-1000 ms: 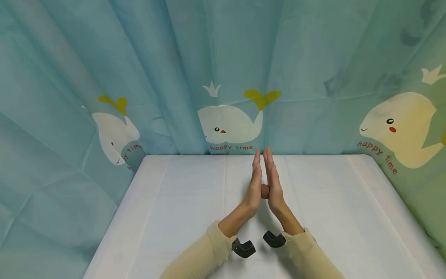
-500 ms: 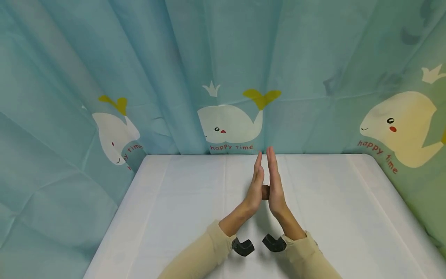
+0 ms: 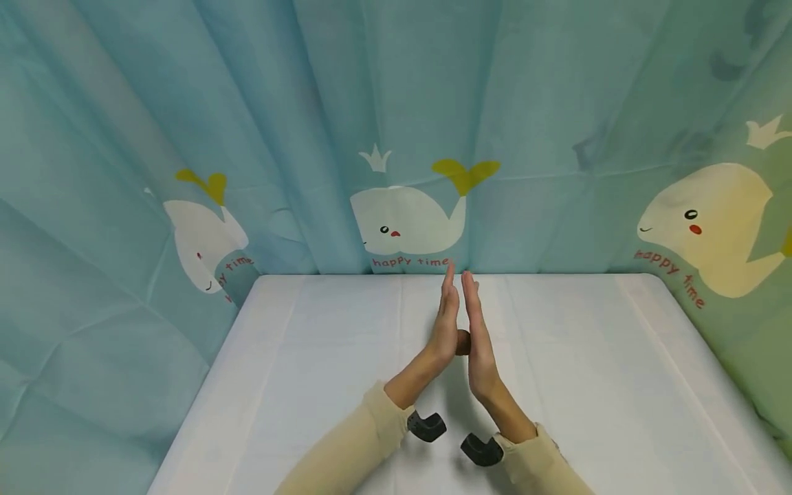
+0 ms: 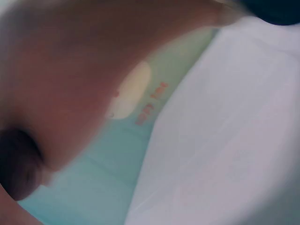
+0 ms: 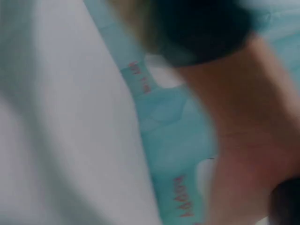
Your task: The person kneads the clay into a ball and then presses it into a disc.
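Observation:
A small dark brown ball, smooth and clay-like, is held between two facing palms in the head view. My left hand presses on its left side with straight fingers pointing away from me. From the other side my right hand presses it, fingers straight too. The fingertips of both hands stand slightly apart. In the left wrist view the ball shows at the left edge against the blurred right hand. The right wrist view shows part of the ball beside the left hand. The palm surfaces on the ball are hidden.
A white-covered table lies beneath the hands. Behind it and along its sides hangs a blue-green curtain printed with whales. Black curved camera mounts stick out from both wrists, over beige sleeves.
Both hands have shifted slightly left with the ball. The palms slid against each other: the right hand moved back toward me, the left forward. The ball's visible outline changed a little.

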Demonstrator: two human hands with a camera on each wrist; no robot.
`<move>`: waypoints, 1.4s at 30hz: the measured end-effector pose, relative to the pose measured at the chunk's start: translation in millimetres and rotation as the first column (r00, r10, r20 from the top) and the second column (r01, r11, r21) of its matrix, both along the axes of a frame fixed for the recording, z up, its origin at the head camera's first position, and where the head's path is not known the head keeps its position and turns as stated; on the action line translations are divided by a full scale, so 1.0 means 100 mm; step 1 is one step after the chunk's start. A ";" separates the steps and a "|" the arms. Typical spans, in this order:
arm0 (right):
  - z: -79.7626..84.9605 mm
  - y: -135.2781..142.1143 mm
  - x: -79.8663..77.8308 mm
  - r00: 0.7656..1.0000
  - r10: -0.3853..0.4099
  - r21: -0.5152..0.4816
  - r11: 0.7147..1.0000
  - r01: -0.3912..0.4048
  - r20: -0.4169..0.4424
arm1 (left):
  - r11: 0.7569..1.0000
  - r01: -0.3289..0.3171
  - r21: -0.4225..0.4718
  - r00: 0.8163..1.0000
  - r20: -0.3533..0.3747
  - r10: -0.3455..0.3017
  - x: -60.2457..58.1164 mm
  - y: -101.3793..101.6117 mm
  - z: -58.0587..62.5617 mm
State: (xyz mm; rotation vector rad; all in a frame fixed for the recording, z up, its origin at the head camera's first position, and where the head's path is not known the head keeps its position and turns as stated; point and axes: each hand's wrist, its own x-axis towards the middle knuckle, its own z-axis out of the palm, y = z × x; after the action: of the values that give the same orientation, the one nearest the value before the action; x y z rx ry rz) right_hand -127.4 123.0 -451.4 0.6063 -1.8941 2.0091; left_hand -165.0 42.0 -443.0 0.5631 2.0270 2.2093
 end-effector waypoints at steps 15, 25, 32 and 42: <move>-0.10 0.07 -0.08 0.991 0.044 -0.101 0.994 -0.031 0.127 | 0.996 0.022 0.085 1.000 0.016 -0.024 0.12 0.01 0.16; 0.10 0.07 -0.08 0.996 -0.088 0.034 0.996 0.088 0.002 | 0.992 0.075 -0.097 0.987 -0.138 -0.088 0.07 -0.01 -0.08; -0.14 0.14 -0.18 0.997 -0.066 -0.040 0.997 0.068 0.048 | 0.998 0.058 0.006 0.992 -0.113 -0.057 0.19 0.02 0.04; 0.03 -0.01 0.00 0.998 -0.057 0.008 0.998 0.057 0.026 | 0.998 -0.007 -0.067 0.995 -0.097 0.000 -0.03 -0.02 -0.10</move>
State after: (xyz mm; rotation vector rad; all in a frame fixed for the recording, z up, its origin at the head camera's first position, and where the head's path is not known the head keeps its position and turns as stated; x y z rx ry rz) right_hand -127.5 122.4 -448.3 0.5239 -1.9124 1.9852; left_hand -167.6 40.2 -452.9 0.6723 2.1417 2.1458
